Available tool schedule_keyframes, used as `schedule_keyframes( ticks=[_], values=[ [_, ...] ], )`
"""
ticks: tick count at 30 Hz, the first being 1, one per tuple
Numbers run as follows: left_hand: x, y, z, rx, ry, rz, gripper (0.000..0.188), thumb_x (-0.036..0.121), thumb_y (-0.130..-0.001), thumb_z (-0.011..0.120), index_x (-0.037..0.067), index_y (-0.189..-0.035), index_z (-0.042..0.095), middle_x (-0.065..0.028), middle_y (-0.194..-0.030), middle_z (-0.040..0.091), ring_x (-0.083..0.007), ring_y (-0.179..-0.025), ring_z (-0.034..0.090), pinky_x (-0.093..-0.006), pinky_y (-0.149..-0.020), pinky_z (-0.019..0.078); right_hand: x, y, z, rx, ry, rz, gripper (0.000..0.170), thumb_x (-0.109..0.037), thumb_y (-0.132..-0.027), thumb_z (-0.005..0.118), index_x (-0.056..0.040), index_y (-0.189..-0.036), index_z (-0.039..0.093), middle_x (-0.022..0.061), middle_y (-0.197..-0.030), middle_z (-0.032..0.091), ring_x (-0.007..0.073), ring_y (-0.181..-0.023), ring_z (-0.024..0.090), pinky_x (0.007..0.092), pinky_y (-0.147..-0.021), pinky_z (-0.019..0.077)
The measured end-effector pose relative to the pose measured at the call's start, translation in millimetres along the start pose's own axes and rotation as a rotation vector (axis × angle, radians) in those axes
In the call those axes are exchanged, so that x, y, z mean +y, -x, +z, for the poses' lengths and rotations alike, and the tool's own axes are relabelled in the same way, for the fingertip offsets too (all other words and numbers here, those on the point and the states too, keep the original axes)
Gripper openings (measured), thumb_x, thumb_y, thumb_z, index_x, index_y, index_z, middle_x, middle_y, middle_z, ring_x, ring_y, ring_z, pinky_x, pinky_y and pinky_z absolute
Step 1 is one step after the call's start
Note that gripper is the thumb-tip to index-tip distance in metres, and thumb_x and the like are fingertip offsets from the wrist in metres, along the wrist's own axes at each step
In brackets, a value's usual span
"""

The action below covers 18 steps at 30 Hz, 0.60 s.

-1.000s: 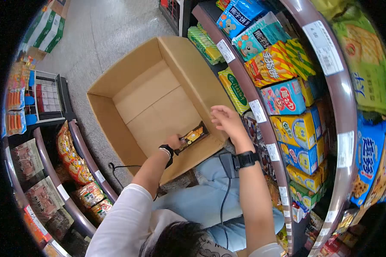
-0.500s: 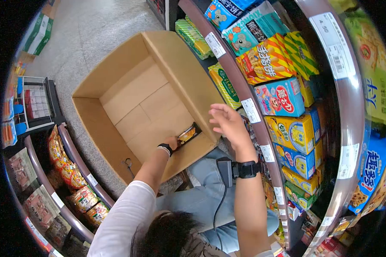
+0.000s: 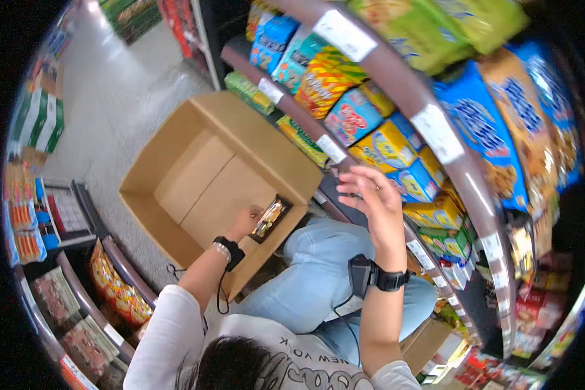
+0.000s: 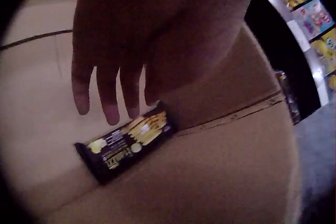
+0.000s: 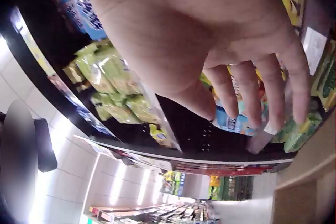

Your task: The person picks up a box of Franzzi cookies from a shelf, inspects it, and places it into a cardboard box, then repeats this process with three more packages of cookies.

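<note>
A black snack packet [image 3: 271, 219] with yellow printing lies in the cardboard box [image 3: 201, 185], along its near wall. My left hand [image 3: 244, 224] is down in the box at the packet's left edge. In the left wrist view its fingers [image 4: 107, 103] point straight at the packet [image 4: 128, 142], fingertips right at its edge and none wrapped round it. Raised beside the box's right rim, my right hand [image 3: 378, 201] has loosely spread fingers and holds nothing. The right wrist view shows its fingers [image 5: 270, 90] extended in front of the shelf goods.
Shelves with biscuit boxes [image 3: 387, 149] and blue cookie bags [image 3: 478, 130] rise close on the right. A low shelf with packaged food [image 3: 117, 279] stands at left. Grey floor [image 3: 120, 97] stretches beyond the box. A black cable [image 3: 222, 292] hangs near the left wrist.
The head view has swung, bringing more of the right shelves in. The left hand stays at the packet, which now shows more fully along the near wall. The right hand remains raised.
</note>
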<state>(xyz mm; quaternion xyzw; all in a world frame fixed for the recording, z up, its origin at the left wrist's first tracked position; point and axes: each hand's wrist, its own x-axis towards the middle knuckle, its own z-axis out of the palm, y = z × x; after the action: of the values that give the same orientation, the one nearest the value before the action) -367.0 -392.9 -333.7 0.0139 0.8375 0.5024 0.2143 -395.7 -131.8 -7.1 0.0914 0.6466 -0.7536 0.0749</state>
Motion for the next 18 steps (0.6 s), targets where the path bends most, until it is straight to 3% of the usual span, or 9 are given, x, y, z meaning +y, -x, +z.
schedule_keyframes(
  ticks=[3,5,7,11,15,18],
  values=[
    [44,1,5,0.141,0.275,0.073,0.02,0.007,-0.086,0.053,0.0,-0.102,0.064,-0.0154,-0.095,0.067,-0.0215,-0.087,0.065,-0.0308,-0.077,0.0502,-12,48,-31,0.239,0.027,-0.138,0.025,-0.015,-0.092,0.054,-0.0009,-0.113,0.055,0.0109,-0.101,0.063,0.0175,-0.089,0.061,0.0288,-0.079,0.0497],
    [134,23,-8,0.043,0.374,0.128,0.02,0.002,-0.087,0.049,-0.002,-0.102,0.061,-0.0123,-0.095,0.066,-0.019,-0.087,0.064,-0.0292,-0.078,0.0492,-16,76,-48,0.367,-0.022,-0.229,0.022,-0.014,-0.091,0.056,-0.0004,-0.109,0.056,0.0108,-0.097,0.064,0.0172,-0.086,0.062,0.0281,-0.077,0.0505],
    [193,43,-7,-0.052,0.504,0.197,0.019,0.0,-0.088,0.046,-0.002,-0.102,0.059,-0.0106,-0.095,0.065,-0.0178,-0.087,0.062,-0.0288,-0.078,0.0489,-14,101,-67,0.476,-0.072,-0.31,0.023,-0.015,-0.09,0.058,-0.0005,-0.108,0.056,0.0123,-0.099,0.063,0.0177,-0.085,0.062,0.029,-0.076,0.0521],
    [298,91,-2,-0.203,0.506,0.365,0.021,0.0,-0.089,0.044,-0.001,-0.107,0.056,-0.0093,-0.099,0.063,-0.015,-0.088,0.059,-0.0274,-0.08,0.0469,-12,144,-98,0.656,-0.065,-0.432,0.02,-0.011,-0.092,0.056,-0.0009,-0.109,0.055,0.0094,-0.097,0.063,0.014,-0.084,0.06,0.0255,-0.074,0.0491],
    [375,125,18,-0.326,0.492,0.512,0.027,0.006,-0.09,0.051,0.001,-0.116,0.053,-0.0088,-0.105,0.061,-0.013,-0.092,0.057,-0.0266,-0.08,0.046,-22,182,-122,0.847,-0.056,-0.585,0.023,-0.01,-0.091,0.055,-0.001,-0.112,0.052,0.0086,-0.104,0.06,0.0143,-0.085,0.06,0.0258,-0.075,0.0485],
    [421,129,47,-0.297,0.416,0.62,0.035,0.005,-0.087,0.055,0.002,-0.122,0.051,-0.0092,-0.109,0.059,-0.011,-0.091,0.056,-0.0268,-0.08,0.0459,-37,200,-151,0.975,0.031,-0.704,0.025,-0.009,-0.09,0.056,-0.0024,-0.114,0.052,0.0088,-0.11,0.058,0.0139,-0.093,0.058,0.0263,-0.077,0.0477]
  ],
)
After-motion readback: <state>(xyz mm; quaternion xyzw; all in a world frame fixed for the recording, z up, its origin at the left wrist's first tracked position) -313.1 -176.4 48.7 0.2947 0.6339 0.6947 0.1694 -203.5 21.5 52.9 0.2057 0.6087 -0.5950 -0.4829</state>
